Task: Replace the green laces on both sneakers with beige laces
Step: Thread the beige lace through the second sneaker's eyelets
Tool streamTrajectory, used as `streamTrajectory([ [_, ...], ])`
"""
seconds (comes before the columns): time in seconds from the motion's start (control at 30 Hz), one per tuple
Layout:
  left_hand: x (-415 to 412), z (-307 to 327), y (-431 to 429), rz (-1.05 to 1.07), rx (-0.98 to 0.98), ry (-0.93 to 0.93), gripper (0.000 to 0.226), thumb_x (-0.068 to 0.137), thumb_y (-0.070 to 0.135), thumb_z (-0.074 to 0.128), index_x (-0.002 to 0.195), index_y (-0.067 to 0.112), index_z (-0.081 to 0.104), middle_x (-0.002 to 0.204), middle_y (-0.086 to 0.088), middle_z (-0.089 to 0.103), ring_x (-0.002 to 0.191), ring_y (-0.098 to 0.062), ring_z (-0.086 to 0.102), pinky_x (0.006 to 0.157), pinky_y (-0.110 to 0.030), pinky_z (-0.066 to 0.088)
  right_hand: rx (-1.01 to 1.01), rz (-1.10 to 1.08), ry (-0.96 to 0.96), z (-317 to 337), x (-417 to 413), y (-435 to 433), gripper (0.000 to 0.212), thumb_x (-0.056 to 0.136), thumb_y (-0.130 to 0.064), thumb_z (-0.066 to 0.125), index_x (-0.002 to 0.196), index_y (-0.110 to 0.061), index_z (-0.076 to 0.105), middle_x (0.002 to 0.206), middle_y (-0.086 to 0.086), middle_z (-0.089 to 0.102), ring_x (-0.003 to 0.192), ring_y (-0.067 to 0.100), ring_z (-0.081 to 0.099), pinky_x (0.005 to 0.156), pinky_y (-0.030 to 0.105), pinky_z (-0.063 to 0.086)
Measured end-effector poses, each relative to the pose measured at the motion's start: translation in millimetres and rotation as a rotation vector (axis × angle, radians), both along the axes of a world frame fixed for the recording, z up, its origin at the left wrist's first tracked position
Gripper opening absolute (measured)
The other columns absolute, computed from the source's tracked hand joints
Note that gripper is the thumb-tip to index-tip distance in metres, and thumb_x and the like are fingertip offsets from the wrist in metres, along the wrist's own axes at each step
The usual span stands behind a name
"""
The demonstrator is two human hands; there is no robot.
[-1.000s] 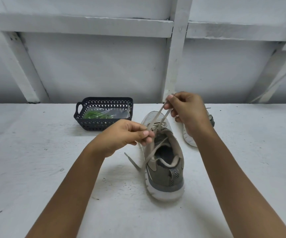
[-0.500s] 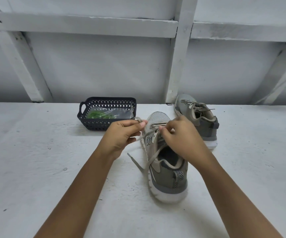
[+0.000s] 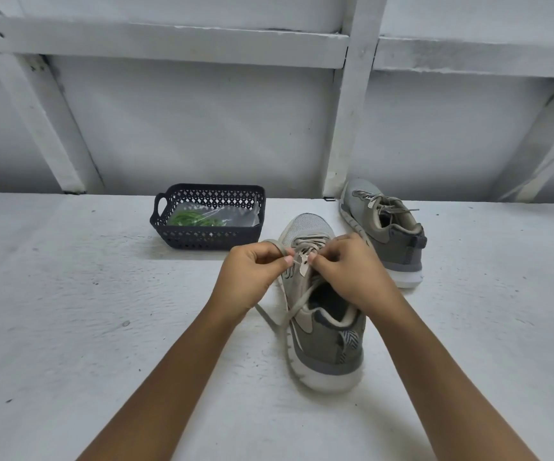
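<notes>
The near sneaker [image 3: 322, 344] stands on the white table [image 3: 69, 294] with its heel toward the person and its toe pointing away. Both hands are above its tongue, very close to each other. The left hand [image 3: 252, 277] has its fingers curled, and thumb and forefinger pinch a loop of the beige lace [image 3: 297, 304] at the left side of the eyelets. The right hand [image 3: 345, 274] is also curled, and its fingertips pinch the lace just beside the left hand's pinch. The upper rows of the near sneaker are already crossed with beige lace. One loose end of the lace runs down over the left side of the shoe and lies on the table beside it.

The far sneaker [image 3: 388, 234] stands behind and to the right of the near sneaker, apart from it, and it carries a beige lace too. The dark basket [image 3: 209, 239] is behind and to the left of the near sneaker. Inside it lie the green laces [image 3: 192, 218] in a clear bag.
</notes>
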State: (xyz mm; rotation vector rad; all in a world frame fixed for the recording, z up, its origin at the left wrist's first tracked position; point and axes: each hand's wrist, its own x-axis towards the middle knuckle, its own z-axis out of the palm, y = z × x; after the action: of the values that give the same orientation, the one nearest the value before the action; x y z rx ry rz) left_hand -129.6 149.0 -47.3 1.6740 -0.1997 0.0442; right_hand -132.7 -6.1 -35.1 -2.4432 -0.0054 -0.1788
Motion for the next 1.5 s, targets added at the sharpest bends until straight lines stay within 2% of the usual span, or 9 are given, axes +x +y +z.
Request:
streamTrajectory([
  [0.23,-1,-2,-6,0.017,0.016,-0.063,0.016,0.083,-0.005,0.064,0.078,0.009,0.072,0.071,0.014,0.07,0.072,0.004,0.063,0.071,-0.009,0.048,0.013,0.002,-0.004,-3,-1,-2,0.022,0.088,-0.03,0.058,0.066,-0.031,0.061,0.1,0.009,0.061,0.109,0.021,0.047,0.086,0.029,0.038],
  [0.43,-2,-5,-11,0.038,0.065,-0.082,0.012,0.083,-0.001,0.066,0.079,0.008,0.074,0.078,0.01,0.071,0.076,0.001,0.065,0.075,-0.013,0.05,0.047,0.021,-0.003,-6,-1,-2,0.025,0.088,-0.031,0.058,0.063,-0.033,0.06,0.101,0.008,0.061,0.11,0.022,0.049,0.089,0.031,0.04],
  [0.57,-2,-7,-13,0.088,0.11,-0.105,0.01,0.082,0.004,0.068,0.086,0.009,0.077,0.087,0.008,0.071,0.085,-0.001,0.065,0.083,-0.018,0.05,0.092,0.053,-0.007,-1,-6,-3,0.02,0.09,-0.015,0.056,0.093,-0.017,0.076,0.095,-0.007,0.052,0.117,0.015,0.047,0.102,0.028,0.034],
  [0.73,-4,-13,-18,0.105,0.286,-0.161,0.016,0.089,0.014,0.062,0.097,0.012,0.076,0.104,-0.002,0.067,0.096,-0.008,0.06,0.083,-0.014,0.044,0.044,0.107,0.021,4,-9,-8,0.021,0.085,-0.01,0.06,0.096,-0.02,0.075,0.106,-0.003,0.048,0.114,0.011,0.048,0.09,0.014,0.031],
  [0.9,-11,-14,-21,0.1,0.388,-0.219,0.021,0.093,0.017,0.055,0.099,0.009,0.073,0.107,-0.003,0.059,0.104,-0.012,0.054,0.083,-0.014,0.039,-0.056,0.094,0.005,4,-7,-8,0.015,0.084,-0.017,0.067,0.097,-0.018,0.075,0.106,-0.005,0.043,0.108,0.013,0.052,0.081,0.013,0.03],
  [1.0,-14,-15,-24,0.082,0.482,-0.218,0.029,0.087,0.026,0.063,0.112,0.012,0.068,0.112,0.001,0.053,0.109,-0.01,0.052,0.09,-0.017,0.039,-0.034,0.092,0.005,3,-5,-8,0.014,0.084,-0.013,0.066,0.094,-0.014,0.075,0.106,-0.005,0.042,0.107,0.012,0.051,0.079,0.011,0.028],
  [1.13,-16,-12,-27,0.114,0.572,-0.173,0.033,0.083,0.028,0.065,0.114,0.015,0.066,0.107,0.005,0.049,0.103,-0.013,0.053,0.078,-0.02,0.038,-0.009,0.112,-0.022,4,-4,-9,0.014,0.085,-0.011,0.065,0.095,-0.012,0.075,0.104,-0.005,0.043,0.104,0.01,0.05,0.079,0.009,0.026],
  [1.33,-16,-3,-33,0.185,0.766,-0.208,0.022,0.088,0.031,0.054,0.09,0.012,0.065,0.087,0.001,0.042,0.085,-0.022,0.051,0.064,-0.028,0.033,0.044,0.163,-0.02,4,-6,-14,0.013,0.087,-0.011,0.064,0.093,-0.012,0.075,0.106,-0.003,0.047,0.1,0.008,0.05,0.073,0.007,0.029],
  [1.5,-17,0,-34,0.193,0.778,-0.234,0.021,0.089,0.023,0.052,0.079,0.007,0.061,0.083,-0.001,0.04,0.072,-0.022,0.046,0.06,-0.029,0.027,0.048,0.185,-0.022,2,-6,-19,0.014,0.086,-0.014,0.065,0.095,-0.018,0.075,0.11,-0.003,0.05,0.103,0.004,0.048,0.079,0.008,0.03],
])
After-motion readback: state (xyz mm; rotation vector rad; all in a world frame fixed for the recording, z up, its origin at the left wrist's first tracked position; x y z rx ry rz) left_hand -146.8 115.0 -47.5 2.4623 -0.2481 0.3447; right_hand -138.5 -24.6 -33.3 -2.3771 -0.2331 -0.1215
